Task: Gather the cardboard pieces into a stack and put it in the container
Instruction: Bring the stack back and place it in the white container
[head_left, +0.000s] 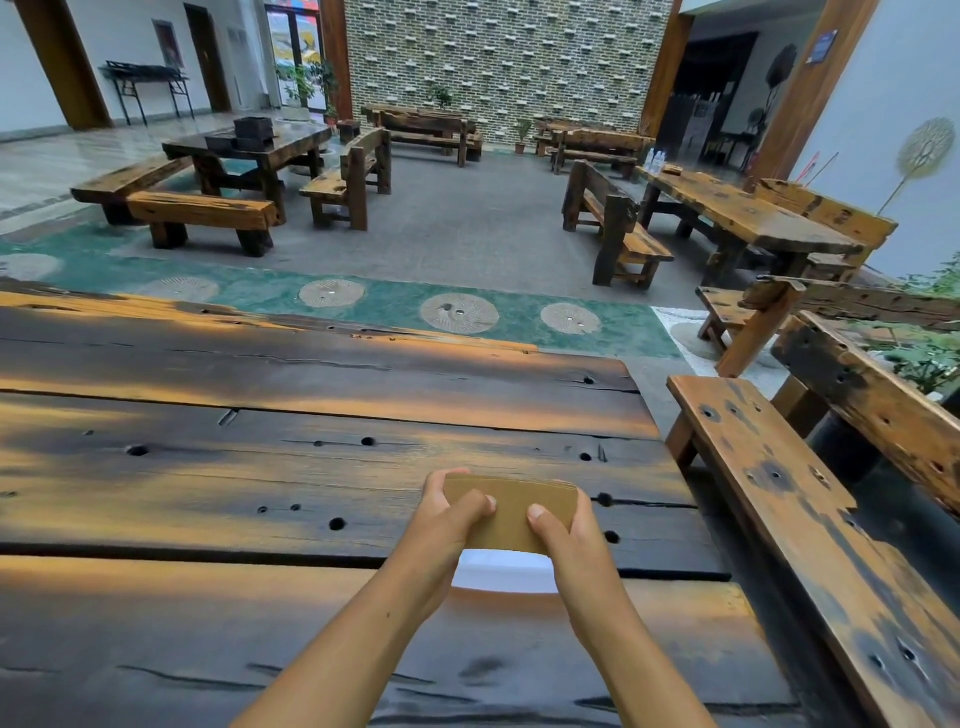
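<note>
A stack of brown cardboard pieces is held above the dark wooden table, a little right of centre. My left hand grips the stack's left end, thumb on top. My right hand grips its right end, thumb on top as well. Just below the stack and between my wrists lies a white container; only its near part shows, the rest is hidden by the cardboard and my hands.
A wooden bench runs along the table's right side, close to its edge. The table's far edge borders a green floor strip. More wooden tables and benches stand farther off in the hall.
</note>
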